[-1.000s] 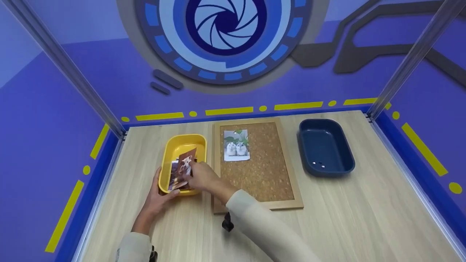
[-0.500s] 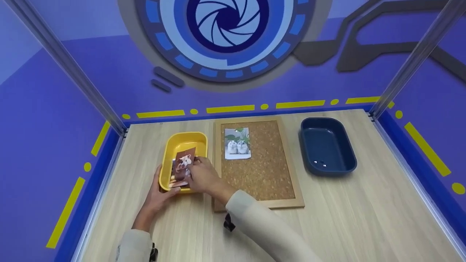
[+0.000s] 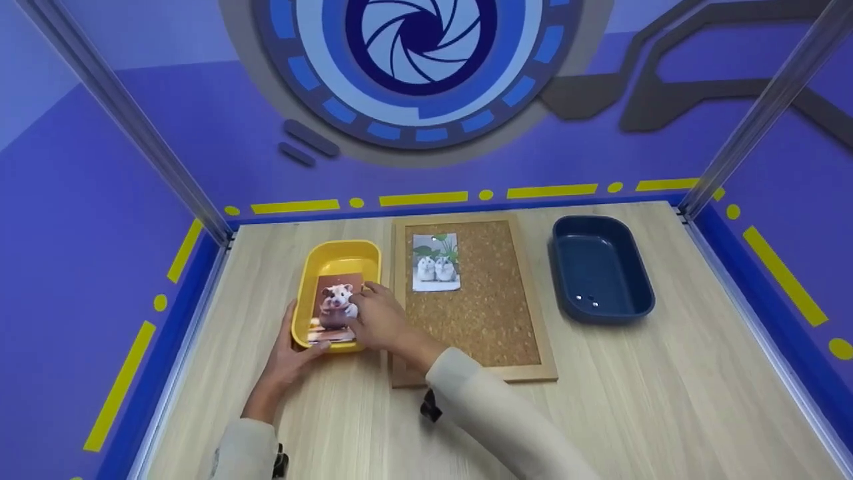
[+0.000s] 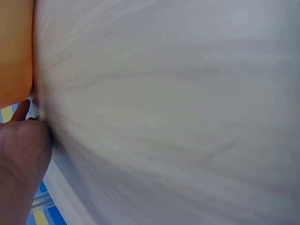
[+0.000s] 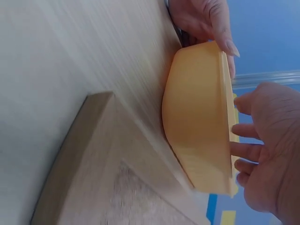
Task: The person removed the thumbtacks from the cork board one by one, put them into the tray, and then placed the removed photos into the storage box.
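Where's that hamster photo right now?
In the head view, the hamster photo lies in the yellow tray, left of the cork board, with the right hand on its edge.

- The pale wooden bench [image 4: 178, 108] fills most of the view and looks blurred.
- One part of the left hand [image 4: 21, 164] shows at the lower left.
- The yellow tub [image 4: 15, 51] stands at the upper left corner, just above the hand.
- Blue and yellow stripes [image 4: 44, 216] show at the bottom left.
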{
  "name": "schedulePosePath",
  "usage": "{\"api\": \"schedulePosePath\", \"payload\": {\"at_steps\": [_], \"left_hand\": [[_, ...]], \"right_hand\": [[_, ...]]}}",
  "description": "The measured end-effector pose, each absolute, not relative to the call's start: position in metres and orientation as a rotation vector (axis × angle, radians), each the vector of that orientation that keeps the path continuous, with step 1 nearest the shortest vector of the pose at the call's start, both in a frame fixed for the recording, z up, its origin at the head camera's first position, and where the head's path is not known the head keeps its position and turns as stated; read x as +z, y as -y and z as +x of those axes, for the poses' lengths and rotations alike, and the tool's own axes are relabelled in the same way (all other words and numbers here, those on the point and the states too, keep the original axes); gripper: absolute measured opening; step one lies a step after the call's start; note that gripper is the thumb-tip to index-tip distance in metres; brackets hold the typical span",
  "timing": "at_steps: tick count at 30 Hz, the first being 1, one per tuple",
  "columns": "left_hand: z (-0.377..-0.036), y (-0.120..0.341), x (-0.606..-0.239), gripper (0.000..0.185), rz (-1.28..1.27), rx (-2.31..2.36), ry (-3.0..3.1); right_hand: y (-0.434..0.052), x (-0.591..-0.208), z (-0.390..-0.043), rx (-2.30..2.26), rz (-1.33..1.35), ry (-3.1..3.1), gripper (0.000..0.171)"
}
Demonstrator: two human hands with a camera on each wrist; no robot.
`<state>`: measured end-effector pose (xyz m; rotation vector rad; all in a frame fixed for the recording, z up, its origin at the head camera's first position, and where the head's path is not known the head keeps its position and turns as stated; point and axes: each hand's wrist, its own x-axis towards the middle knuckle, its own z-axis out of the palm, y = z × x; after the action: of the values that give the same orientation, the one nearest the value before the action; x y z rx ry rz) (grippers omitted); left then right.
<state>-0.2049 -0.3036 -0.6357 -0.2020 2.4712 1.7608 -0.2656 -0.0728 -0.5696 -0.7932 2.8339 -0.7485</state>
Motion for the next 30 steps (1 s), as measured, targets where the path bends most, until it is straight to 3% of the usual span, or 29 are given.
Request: {"api": "schedulePosePath", "payload": {"at_steps": [11, 20, 26, 30], "left_hand": [[-0.204, 0.301, -0.638, 0.116, -0.276, 1.711, -2.486], [-0.202, 0.298, -0.638, 0.115, -0.244, 1.762, -2.479], [-0.198, 0.298, -0.637, 0.102, -0.367, 1.955, -2.389], [-0.196, 0.295, -0.633, 0.088, -0.498, 2.151, -2.313]], "right_hand": [[0.011, -0.563, -0.281, -1.009, -0.676, -2.866, 0.043], [-0.067, -0.583, -0.299, -1.257, -0.529, -2.899, 0.039], [-0.105, -0.594, -0.302, -1.385, -0.203, -2.749, 0.042], [-0.117, -0.597, -0.305, -1.398, -0.13, -2.701, 0.042]]}}
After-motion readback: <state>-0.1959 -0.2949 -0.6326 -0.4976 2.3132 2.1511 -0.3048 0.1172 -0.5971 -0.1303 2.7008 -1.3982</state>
